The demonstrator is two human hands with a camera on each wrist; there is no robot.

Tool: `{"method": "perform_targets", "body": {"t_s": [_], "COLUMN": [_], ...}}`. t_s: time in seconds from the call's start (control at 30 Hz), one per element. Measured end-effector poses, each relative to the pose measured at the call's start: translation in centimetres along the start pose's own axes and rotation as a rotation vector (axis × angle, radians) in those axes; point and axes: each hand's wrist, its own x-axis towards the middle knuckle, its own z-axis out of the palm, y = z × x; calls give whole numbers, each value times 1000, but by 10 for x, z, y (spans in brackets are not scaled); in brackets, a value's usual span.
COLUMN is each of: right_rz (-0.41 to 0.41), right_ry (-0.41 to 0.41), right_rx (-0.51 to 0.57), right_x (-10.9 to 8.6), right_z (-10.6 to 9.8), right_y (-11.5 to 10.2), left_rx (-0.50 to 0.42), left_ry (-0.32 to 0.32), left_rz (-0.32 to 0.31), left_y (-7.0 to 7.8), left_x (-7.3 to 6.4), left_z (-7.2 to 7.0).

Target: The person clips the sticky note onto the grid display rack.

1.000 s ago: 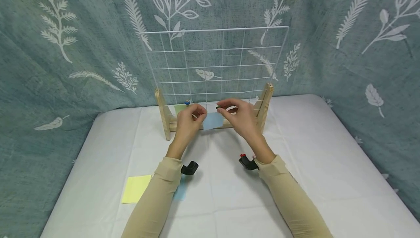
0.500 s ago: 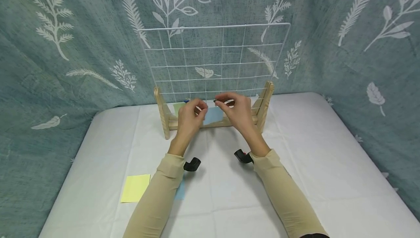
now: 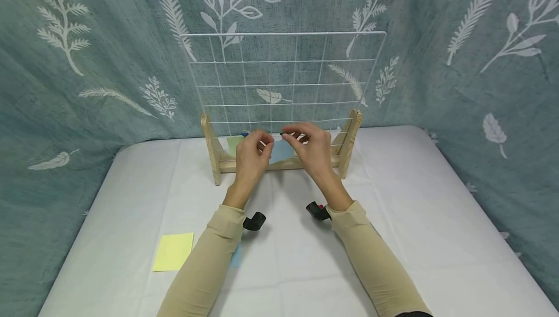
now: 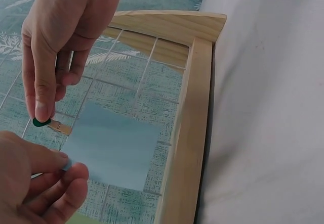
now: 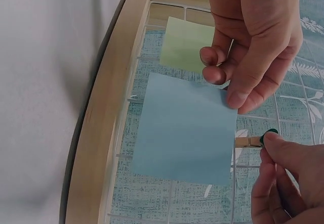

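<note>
A light blue paper note [image 5: 185,130] hangs in front of the white wire grid [image 3: 288,33]. My left hand [image 3: 253,157] pinches its upper corner between thumb and finger. In my right hand [image 3: 312,149], thumb and fingertips squeeze the rear of a small wooden clothespin [image 5: 247,142] with a dark green piece on it. The clothespin's tip is at the note's upper edge; whether it clamps the paper, I cannot tell. Beside the blue note, a pale green note [image 5: 186,44] is at the grid, with a small blue object [image 3: 245,133] at its top in the head view.
Wooden feet [image 3: 211,152] and a crossbar [image 4: 195,133] carry the grid. On the white tablecloth [image 3: 415,239] lie a yellow note [image 3: 173,252] and another blue note [image 3: 236,257], partly under the left sleeve. A leaf-patterned curtain [image 3: 436,89] stands behind.
The right hand with the clothespin has shifted slightly left and up, closer to the left hand. The left hand still pinches the blue note. The head view has shifted a little.
</note>
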Motion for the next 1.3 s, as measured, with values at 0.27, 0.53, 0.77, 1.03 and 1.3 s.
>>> {"method": "perform_targets", "body": {"t_s": [0.27, 0.53, 0.77, 1.03, 1.3], "right_rz": [6, 21, 13, 9, -12], "right_ry": [31, 54, 92, 143, 155], "right_rx": [10, 51, 80, 109, 126], "right_x": [4, 2, -1, -3, -2], "right_z": [1, 2, 4, 4, 7], "right_y": [-4, -3, -1, 0, -1], "left_rx": [-11, -10, -11, -37, -31], "left_ry": [46, 42, 53, 71, 100], "left_rz": [24, 17, 19, 21, -5], "left_y": [1, 1, 2, 2, 2], "left_x": [4, 2, 1, 0, 0], "left_z": [-2, -1, 0, 3, 4]}}
